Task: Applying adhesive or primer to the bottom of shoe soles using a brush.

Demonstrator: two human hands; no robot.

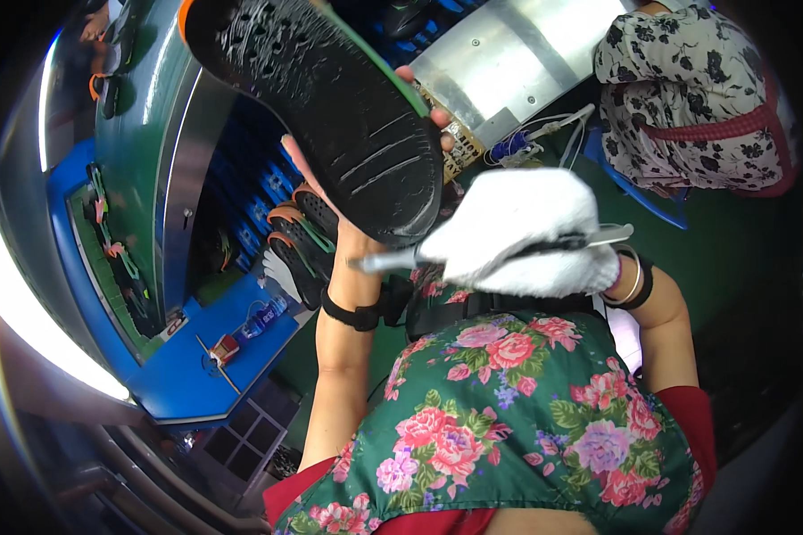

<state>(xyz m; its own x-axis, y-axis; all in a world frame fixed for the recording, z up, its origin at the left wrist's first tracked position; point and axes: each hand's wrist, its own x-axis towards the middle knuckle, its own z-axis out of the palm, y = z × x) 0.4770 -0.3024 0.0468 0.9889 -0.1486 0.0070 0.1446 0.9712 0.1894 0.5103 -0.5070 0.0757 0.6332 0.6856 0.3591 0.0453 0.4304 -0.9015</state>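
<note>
A black clog-type shoe (366, 147), with ridged lines and a rough, pitted area, is held up tilted at upper centre. It has a green strip along one edge and an orange bit at its toe. My left hand (443, 129) grips it from behind, fingers curled over its right edge and thumb along the left; the palm is hidden. Close to the heel, my right hand (522, 236) wears a white glove and is closed around a thin tool with a pale handle (611, 234). The tool's blurred grey tip (384, 262) points left, close to my left wrist.
Several dark clogs with orange trim (299, 236) stand left of my left forearm. A blue table (178, 379) holds a bottle (263, 316) and a small red box (225, 349). Green machinery (138, 152) rises at left. A metal box (509, 67) and a person in floral clothing (687, 98) are at upper right.
</note>
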